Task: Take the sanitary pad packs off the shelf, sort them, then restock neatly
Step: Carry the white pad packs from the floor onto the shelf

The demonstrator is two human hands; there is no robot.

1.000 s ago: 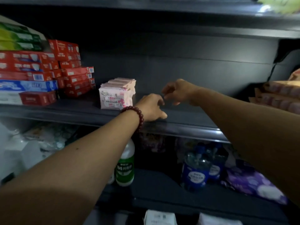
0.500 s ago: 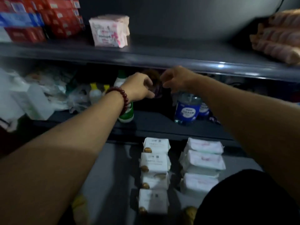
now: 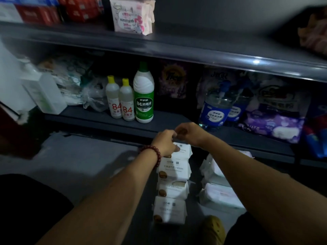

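Floor packs white, shelf pack pink floral, bottle green, bracelet maroon

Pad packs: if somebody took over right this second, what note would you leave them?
Hands: left hand and right hand both curled over the farthest white pack on the floor; grip unclear.
Done: four white packs lie in a row on the floor, a second pile to their right.
Left: pink pack still on the upper shelf; finish sorting, then restock.

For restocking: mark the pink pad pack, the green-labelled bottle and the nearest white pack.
pink pad pack point(image 3: 130, 20), head view, front face.
green-labelled bottle point(image 3: 143, 105), head view, green label.
nearest white pack point(image 3: 169, 212), head view, top face.
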